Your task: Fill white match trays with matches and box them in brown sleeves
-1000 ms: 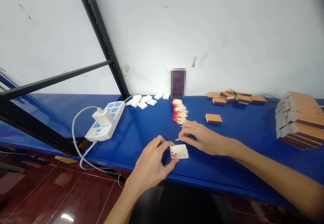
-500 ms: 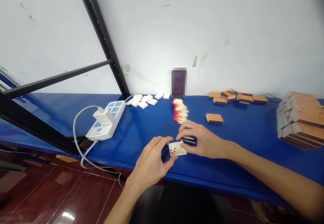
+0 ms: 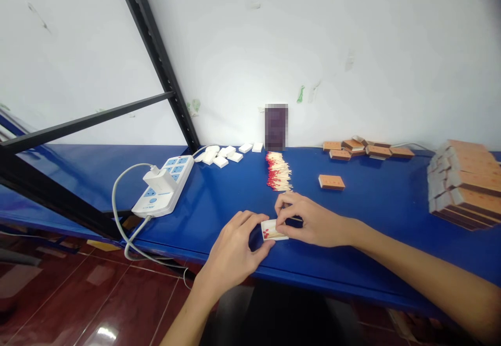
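Observation:
A small white matchbox tray with several red-tipped matches in it lies on the blue shelf near its front edge. My left hand grips the tray's left end, thumb on the near side and forefinger on the far side. Over the tray's right part, my right hand is closed in a pinch, its fingertips down at the matches; a pale matchstick shows under the curled fingers. How many it holds is hidden. Beyond the right hand lies a heap of loose matches, red heads to the left.
White trays lie at the back left. A single orange matchbox sleeve sits right of the heap, more sleeves behind it, and a large stack far right. A power strip with cables and a black post stand left.
My right fingertips have drawn together and moved slightly left over the tray. Fewer matchsticks show beneath that hand now. My left hand and the tray have hardly moved.

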Available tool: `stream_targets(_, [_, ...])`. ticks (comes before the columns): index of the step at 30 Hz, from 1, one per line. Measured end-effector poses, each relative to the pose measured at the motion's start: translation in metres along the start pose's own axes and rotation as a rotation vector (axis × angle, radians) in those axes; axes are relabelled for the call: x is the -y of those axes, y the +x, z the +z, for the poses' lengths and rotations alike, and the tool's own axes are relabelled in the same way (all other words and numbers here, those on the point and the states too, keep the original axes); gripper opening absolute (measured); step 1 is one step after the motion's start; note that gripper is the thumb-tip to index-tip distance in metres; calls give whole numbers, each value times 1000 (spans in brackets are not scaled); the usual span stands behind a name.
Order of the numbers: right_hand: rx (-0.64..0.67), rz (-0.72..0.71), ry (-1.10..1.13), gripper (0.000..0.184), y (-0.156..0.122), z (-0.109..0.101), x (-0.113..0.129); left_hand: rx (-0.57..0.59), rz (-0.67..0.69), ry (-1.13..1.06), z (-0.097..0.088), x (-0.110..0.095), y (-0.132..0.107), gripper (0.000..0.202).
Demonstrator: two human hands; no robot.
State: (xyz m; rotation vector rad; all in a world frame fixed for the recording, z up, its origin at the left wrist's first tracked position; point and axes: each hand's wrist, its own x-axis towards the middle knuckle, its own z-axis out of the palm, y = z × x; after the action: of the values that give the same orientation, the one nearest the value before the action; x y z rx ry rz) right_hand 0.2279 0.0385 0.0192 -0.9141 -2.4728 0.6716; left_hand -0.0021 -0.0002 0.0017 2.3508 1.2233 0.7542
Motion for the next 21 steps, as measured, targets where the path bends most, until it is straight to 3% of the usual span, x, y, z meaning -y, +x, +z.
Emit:
stream_targets(8, [-23, -91, -261, 23, -1, -4, 7, -15, 9, 0, 0, 0, -1, 31])
stream_targets(12, [-7, -91, -194, 19, -2, -1, 10, -7, 14, -14, 0, 1, 0, 30])
stream_targets(15, [-64, -89, -183, 21, -2, -3, 7, -14, 26, -10, 0, 0, 0, 29])
stream_targets(18, [-133, -39, -291, 19, -2, -10, -1, -20, 34, 5, 1, 0, -1, 29])
stream_targets(21, [-82, 71, -394, 18, -4, -20, -8, -18, 18, -11, -1, 2, 0, 32])
